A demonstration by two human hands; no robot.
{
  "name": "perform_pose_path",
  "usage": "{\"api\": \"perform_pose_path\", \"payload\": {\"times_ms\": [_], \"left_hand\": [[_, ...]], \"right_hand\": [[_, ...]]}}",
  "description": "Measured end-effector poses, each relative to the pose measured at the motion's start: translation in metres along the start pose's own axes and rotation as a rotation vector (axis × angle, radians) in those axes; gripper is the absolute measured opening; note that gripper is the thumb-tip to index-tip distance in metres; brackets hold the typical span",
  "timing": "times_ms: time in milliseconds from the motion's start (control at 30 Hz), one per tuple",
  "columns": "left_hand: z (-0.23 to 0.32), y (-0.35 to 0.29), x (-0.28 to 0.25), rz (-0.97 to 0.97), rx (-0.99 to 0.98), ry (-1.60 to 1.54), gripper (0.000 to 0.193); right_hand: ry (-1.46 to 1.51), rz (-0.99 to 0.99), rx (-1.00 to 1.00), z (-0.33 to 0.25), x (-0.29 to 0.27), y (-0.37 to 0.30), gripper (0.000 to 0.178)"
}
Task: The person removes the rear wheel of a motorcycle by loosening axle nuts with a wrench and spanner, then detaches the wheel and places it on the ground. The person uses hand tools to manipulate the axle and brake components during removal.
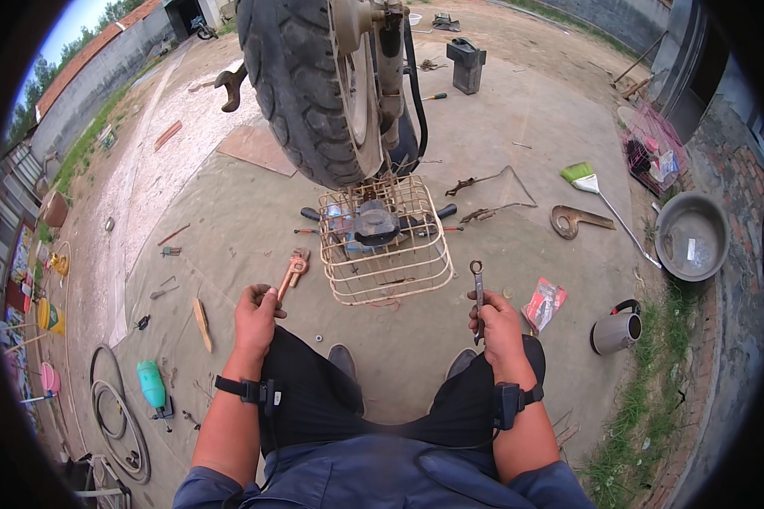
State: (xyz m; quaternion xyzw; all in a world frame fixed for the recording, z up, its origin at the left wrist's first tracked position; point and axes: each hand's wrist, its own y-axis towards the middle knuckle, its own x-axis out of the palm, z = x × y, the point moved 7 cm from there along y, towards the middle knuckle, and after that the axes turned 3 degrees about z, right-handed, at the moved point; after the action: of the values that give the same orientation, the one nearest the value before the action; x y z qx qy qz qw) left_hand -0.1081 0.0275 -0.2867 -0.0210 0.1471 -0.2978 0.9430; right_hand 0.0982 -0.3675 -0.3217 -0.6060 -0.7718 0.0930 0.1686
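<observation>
My left hand (255, 316) is closed around the handle of an orange pipe wrench (294, 268), whose jaws point forward. In my right hand (497, 322) is a combination wrench (477, 293), held upright with its ring end uppermost. Both hands are above my knees, apart from each other. Ahead of me stands an upturned two-wheeled vehicle, its treaded tyre (293, 93) in the air. Its pale wire basket (390, 270) rests on the ground between my hands, beyond my feet. Neither tool touches the vehicle.
On the right lie a red packet (544, 304), a metal jug (615, 332), a grey basin (692, 236), a green-bristled brush (581, 176) and a rusty hooked piece (569, 222). To the left are a wooden piece (202, 326), a turquoise bottle (151, 383) and a looped hose (102, 394).
</observation>
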Motion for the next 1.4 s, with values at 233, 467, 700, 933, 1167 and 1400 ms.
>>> {"api": "perform_pose_path", "payload": {"times_ms": [233, 467, 700, 933, 1167, 1400], "left_hand": [[0.0, 0.0, -0.001, -0.003, 0.004, 0.003, 0.026], [-0.002, 0.001, 0.0, 0.001, 0.005, 0.006, 0.025], [-0.002, 0.0, -0.001, 0.01, 0.002, 0.0, 0.026], [0.0, 0.001, -0.001, 0.007, -0.009, 0.004, 0.025], [-0.006, 0.004, -0.003, -0.006, 0.021, 0.119, 0.028], [-0.012, 0.014, 0.005, -0.017, 0.019, 0.122, 0.022]], "right_hand": [[-0.004, 0.005, 0.005, -0.001, 0.001, 0.0, 0.035], [0.001, 0.011, 0.007, 0.0, 0.0, 0.0, 0.032], [0.011, 0.022, 0.001, 0.003, -0.001, 0.001, 0.026], [0.456, 0.137, 0.028, -0.009, -0.025, 0.002, 0.027], [0.66, 0.419, -0.266, -0.066, -0.161, 0.002, 0.025], [0.33, 0.713, -0.082, 0.024, -0.298, -0.032, 0.025]]}}
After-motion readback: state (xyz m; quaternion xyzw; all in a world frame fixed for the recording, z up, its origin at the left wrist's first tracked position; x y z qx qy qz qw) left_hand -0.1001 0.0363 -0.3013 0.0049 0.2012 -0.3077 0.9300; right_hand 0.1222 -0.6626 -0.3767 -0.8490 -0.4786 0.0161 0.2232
